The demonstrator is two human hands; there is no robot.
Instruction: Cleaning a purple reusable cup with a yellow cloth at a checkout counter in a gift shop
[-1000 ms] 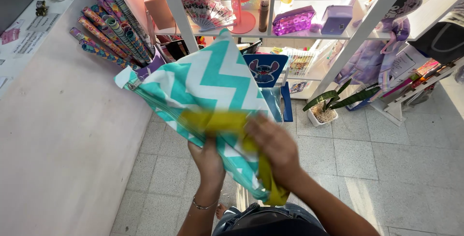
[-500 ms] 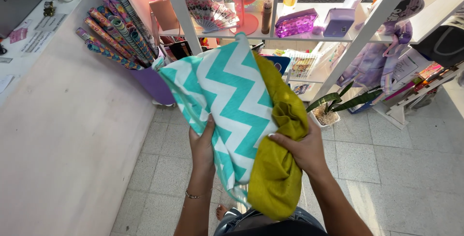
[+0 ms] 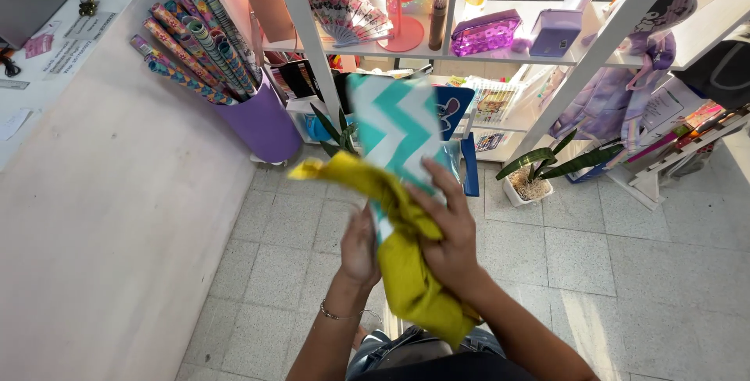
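Note:
I hold a teal-and-white zigzag cloth pouch (image 3: 394,127) upright in front of me, with a mustard-yellow cloth (image 3: 406,272) wrapped around its lower part. My right hand (image 3: 447,229) grips the yellow cloth and the pouch from the right, fingers spread over the fabric. My left hand (image 3: 359,248) clasps the same bundle from the left and underneath; a thin bracelet sits on that wrist. One yellow end (image 3: 312,169) sticks out to the left.
A white shelf rack (image 3: 312,53) ahead carries a paper fan (image 3: 348,14), a pink mirror, a purple pouch (image 3: 486,33) and small boxes. A purple bin (image 3: 262,123) holds several wrapping-paper rolls. Potted plants (image 3: 539,170) stand on the tiled floor. A pale counter (image 3: 101,194) runs along the left.
The zigzag pouch has gone from spread wide to folded narrow and upright. The yellow cloth has moved from the right side to wrap across its lower part, one end now pointing left.

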